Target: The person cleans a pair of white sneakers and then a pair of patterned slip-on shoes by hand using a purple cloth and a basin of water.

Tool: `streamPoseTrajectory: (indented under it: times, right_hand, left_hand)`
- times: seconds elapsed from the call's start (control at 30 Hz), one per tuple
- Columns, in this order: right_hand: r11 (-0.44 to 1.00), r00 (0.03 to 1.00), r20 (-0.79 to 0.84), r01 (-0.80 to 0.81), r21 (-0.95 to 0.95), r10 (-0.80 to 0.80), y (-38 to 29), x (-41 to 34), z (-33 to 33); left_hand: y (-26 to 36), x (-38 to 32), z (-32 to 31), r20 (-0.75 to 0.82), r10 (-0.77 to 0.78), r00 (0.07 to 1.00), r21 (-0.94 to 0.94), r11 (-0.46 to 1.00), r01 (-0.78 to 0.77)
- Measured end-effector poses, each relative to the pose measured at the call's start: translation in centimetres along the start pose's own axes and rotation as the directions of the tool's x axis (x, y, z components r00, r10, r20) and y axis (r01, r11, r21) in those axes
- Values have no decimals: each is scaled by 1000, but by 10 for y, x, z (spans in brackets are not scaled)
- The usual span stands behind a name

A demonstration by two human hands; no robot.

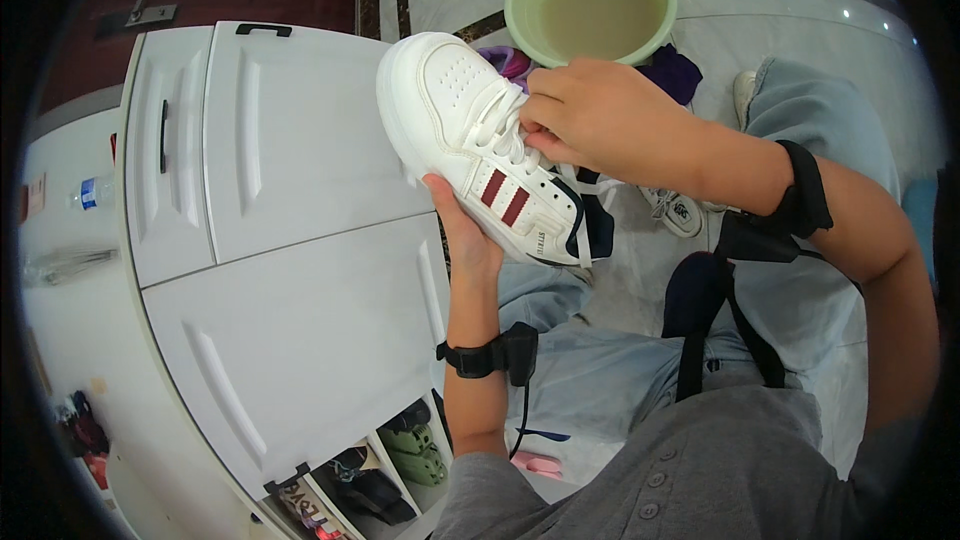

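A white sneaker (442, 105) with dark red stripes and a navy heel is held up before me, its toe towards the upper left. Under its sole, my left hand (469, 236) supports it, with the thumb along the near side edge; the other fingers are hidden. My right hand (574, 116) pinches the white shoelaces (501, 124) at the lacing, fingers bent. Loose lace ends hang by the heel collar.
A green basin (517, 7) of cloudy water stands on the tiled floor, with a purple shoe (510, 64) and a dark purple cloth (675, 75) beside it. On the left is a white cabinet (300, 142), its lower shelves holding green clogs (412, 454). Another white shoe (681, 211) lies on the floor.
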State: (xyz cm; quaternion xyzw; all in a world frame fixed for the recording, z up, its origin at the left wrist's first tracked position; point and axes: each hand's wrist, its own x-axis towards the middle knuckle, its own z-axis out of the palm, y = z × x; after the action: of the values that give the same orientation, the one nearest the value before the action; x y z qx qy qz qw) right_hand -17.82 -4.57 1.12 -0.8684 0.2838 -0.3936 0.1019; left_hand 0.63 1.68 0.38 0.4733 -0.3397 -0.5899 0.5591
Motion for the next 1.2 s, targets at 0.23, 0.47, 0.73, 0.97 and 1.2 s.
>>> streamPoseTrajectory:
  times: [0.23, 0.47, 0.73, 0.97, 1.2]
  right_hand:
    - [990, 987, 128, -108, 87, 96, 10, 6, -13]
    - [848, 965, -19, -220, 482, 261, 27, 12, -32]
    - [936, 996, -55, -41, 349, 64, -11, 17, -21]
    - [817, 966, 171, -256, 517, 194, -10, 27, -18]
    - [910, 998, -35, -29, 414, 48, -25, 30, -19]
  left_hand:
    - [-1, 2, 11, -39, 4, 999, -100, 995, -8]
    - [17, -4, 1, -153, 98, 983, -103, 988, -114]
    - [21, -6, 0, -36, 120, 992, -256, 959, -125]
    - [21, -5, -3, 30, 93, 995, -317, 945, -78]
    - [25, -9, -5, 49, 136, 989, -320, 941, -113]
